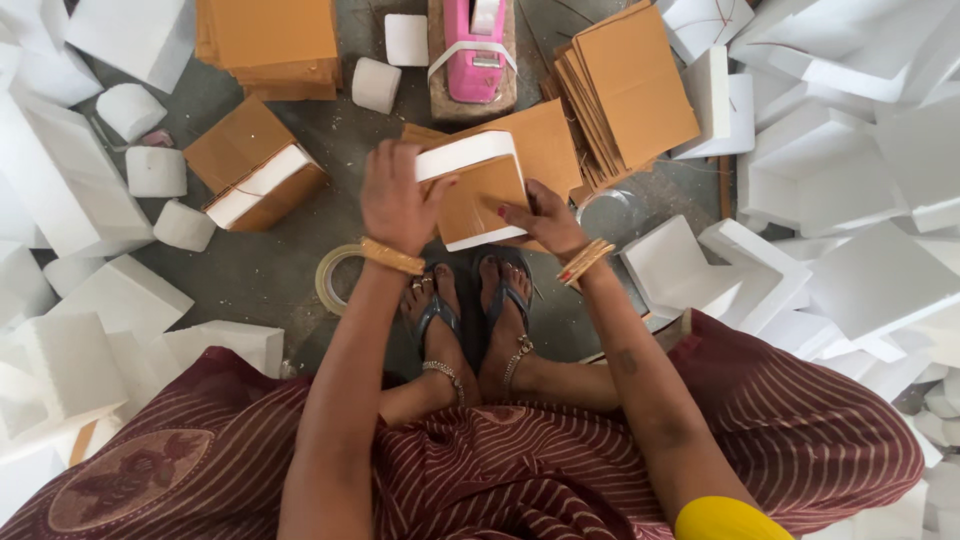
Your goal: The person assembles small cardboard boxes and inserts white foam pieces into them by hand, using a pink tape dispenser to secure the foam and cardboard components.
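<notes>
Left hand (395, 195) and right hand (540, 218) clamped on foam-and-cardboard block (478, 190), frame centre; light, crumbly, best gripped by cardboard faces.

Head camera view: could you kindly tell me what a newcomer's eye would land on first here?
Both hands, left hand and right hand, grip a white foam block wrapped in brown cardboard at centre, above the sandalled feet. A pink tape dispenser sits top centre, cardboard stacks to its right, and white foam pieces crowd both sides.

A floor-level packing workshop: white foam blocks (820, 170), cardboard sheet stacks (268, 40), tape dispenser (473, 50).
</notes>
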